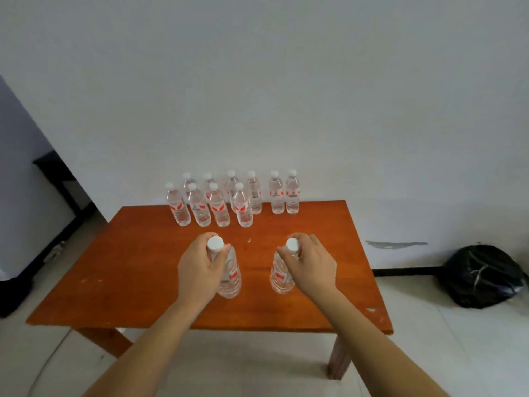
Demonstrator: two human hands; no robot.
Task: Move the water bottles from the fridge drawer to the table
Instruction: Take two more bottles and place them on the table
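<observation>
Both our forearms reach over the near edge of the orange-brown wooden table (128,282). Our left hand (200,270) grips the neck of one upright water bottle (230,279), our right hand (312,265) another water bottle (280,277), both standing mid-table. Beyond them, ten white-capped bottles (232,199) cluster upright along the far edge by the wall.

Both forearms outstretched, left hand (200,267) and right hand (310,263) each curled in a grip.

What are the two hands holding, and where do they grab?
Each holds a water bottle by its neck, just under the cap: left hand, right hand.
</observation>
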